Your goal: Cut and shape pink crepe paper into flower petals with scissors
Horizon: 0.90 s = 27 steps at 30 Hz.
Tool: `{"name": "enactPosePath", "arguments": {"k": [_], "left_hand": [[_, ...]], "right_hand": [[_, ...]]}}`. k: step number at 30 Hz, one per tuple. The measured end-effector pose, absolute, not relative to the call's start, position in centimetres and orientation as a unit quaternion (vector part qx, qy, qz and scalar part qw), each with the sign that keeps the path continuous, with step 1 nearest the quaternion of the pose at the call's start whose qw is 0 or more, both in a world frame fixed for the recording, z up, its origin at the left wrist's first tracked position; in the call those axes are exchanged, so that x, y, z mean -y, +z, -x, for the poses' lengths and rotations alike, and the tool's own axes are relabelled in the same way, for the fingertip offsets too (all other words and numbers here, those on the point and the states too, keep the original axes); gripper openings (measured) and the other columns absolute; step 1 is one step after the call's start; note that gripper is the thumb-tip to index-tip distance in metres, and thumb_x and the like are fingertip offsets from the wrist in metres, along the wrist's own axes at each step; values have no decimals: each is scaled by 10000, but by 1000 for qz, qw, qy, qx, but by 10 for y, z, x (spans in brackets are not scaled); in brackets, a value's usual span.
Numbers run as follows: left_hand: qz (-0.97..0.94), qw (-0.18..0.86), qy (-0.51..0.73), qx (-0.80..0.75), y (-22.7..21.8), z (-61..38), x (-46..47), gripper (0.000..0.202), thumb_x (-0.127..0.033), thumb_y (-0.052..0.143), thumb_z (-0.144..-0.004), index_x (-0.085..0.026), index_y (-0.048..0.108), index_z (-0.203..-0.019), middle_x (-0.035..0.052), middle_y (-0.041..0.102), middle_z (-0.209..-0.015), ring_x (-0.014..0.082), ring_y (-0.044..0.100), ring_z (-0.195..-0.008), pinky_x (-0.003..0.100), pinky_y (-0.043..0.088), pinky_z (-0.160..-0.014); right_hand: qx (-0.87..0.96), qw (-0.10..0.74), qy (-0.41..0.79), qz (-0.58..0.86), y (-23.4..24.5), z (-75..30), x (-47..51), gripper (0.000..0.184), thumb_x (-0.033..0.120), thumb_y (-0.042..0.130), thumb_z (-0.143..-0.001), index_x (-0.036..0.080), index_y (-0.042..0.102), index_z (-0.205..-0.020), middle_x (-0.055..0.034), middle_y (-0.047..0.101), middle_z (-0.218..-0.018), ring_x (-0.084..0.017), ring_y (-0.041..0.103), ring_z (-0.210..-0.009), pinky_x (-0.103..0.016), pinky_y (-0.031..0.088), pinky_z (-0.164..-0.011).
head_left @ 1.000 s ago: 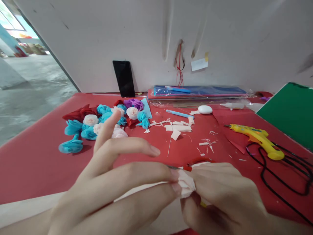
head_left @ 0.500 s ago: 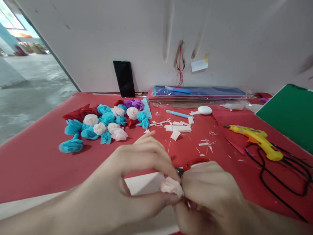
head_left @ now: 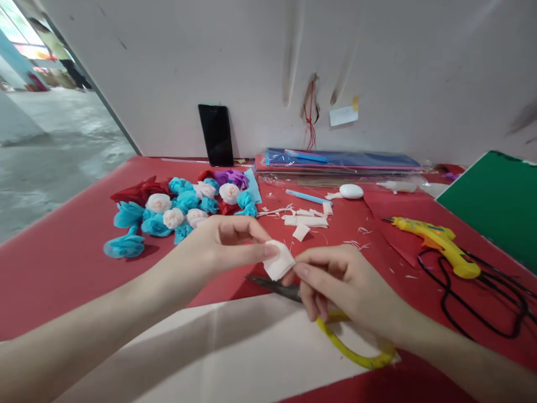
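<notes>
A small stack of pale pink paper (head_left: 279, 262), squarish with layered edges, is pinched between the thumb and fingers of my left hand (head_left: 235, 240). My right hand (head_left: 339, 280) is closed with thumb and forefinger at the stack's right corner. Beneath the right fingers are scissors (head_left: 356, 354) with dark blades and a yellow handle loop; the hand hides their middle, so I cannot tell whether its lower fingers touch them. A large pale pink sheet (head_left: 235, 347) lies under both hands.
Blue, pink, red and purple paper flowers (head_left: 184, 200) cluster at the left. Pale paper scraps (head_left: 306, 221) and a blue pen (head_left: 308, 196) lie behind the hands. A yellow glue gun (head_left: 436, 240) with black cord lies right. A black phone (head_left: 216, 135) leans against the back wall.
Both hands have risen and moved farther away. Crumpled-looking pale pink paper was between the fingers; a flat stack shows there now. The scissors' blades and yellow handle have come into view.
</notes>
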<state>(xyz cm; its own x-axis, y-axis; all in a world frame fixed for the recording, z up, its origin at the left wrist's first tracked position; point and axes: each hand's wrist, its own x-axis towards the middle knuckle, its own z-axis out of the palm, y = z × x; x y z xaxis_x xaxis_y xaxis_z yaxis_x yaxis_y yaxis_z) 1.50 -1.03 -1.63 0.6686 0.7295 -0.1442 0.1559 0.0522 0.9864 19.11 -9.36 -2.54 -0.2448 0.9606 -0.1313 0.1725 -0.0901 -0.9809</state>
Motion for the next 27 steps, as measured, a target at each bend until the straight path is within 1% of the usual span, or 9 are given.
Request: {"name": "enactPosePath", "arguments": {"k": [4, 6, 9, 12, 16, 20, 23, 25, 27], "left_hand": [[-641, 639, 237, -354, -20, -16, 9, 144, -299, 706, -694, -193, 626, -638, -35, 709, -681, 131, 657, -661, 217, 521, -643], [-644, 637, 230, -356, -22, -17, 10, 145, -286, 709, -692, -188, 624, -627, -36, 704, -666, 126, 650, -647, 211, 517, -631], [-652, 638, 219, -347, -22, -18, 13, 141, -272, 709, -698, -185, 628, -621, -40, 693, -649, 108, 635, -629, 185, 505, -610], [-640, 668, 198, -326, -20, -19, 16, 138, -272, 704, -710, -186, 631, -630, -47, 691, -653, 93, 635, -652, 159, 502, -625], [-619, 697, 199, -302, -15, -19, 21, 130, -202, 696, -720, -181, 624, -614, -62, 677, -627, 73, 630, -642, 135, 496, -621], [-586, 724, 225, -284, -14, -19, 27, 148, -195, 656, -760, -172, 610, -621, -50, 674, -625, 79, 636, -636, 157, 510, -630], [-593, 718, 243, -270, -15, -18, 27, 155, -217, 645, -772, -170, 592, -634, -44, 684, -647, 92, 644, -662, 173, 512, -647], [-626, 687, 240, -280, -14, -19, 24, 157, -251, 635, -781, -171, 584, -657, -34, 694, -689, 104, 645, -702, 183, 506, -666], [-670, 640, 233, -295, -14, -20, 22, 167, -283, 635, -776, -174, 564, -671, -38, 673, -709, 101, 623, -713, 173, 487, -651]], "right_hand": [[549, 379, 552, 500, -31, -190, 90, 169, 262, 508, -847, 132, 600, -903, 30, 563, -568, -31, 443, -430, -144, 362, -422], [538, 383, 571, 488, -34, -188, 90, 162, 258, 547, -827, 140, 596, -926, 34, 562, -603, -26, 450, -448, -138, 374, -434], [516, 401, 581, 485, -35, -184, 91, 108, 242, 558, -823, 141, 592, -842, 37, 558, -635, -17, 448, -462, -133, 374, -448], [485, 415, 585, 501, -35, -183, 91, 81, 222, 618, -777, 148, 590, -795, 33, 572, -692, -14, 463, -485, -135, 372, -462], [409, 427, 643, 486, -33, -186, 91, 101, 216, 683, -724, 159, 615, -771, 51, 545, -602, -16, 451, -476, -119, 341, -451], [363, 469, 680, 431, -33, -184, 93, 62, 188, 704, -702, 160, 652, -722, 46, 554, -570, -4, 425, -456, -114, 317, -451], [361, 495, 661, 433, -33, -179, 95, 79, 212, 715, -688, 158, 661, -709, 34, 558, -575, -10, 405, -456, -125, 312, -447], [375, 488, 627, 477, -29, -179, 95, 130, 266, 721, -677, 156, 658, -709, 25, 557, -583, -17, 381, -442, -137, 284, -415], [417, 474, 559, 538, -22, -184, 95, 159, 306, 709, -682, 158, 662, -715, 17, 557, -600, -28, 372, -444, -153, 270, -399]]}}
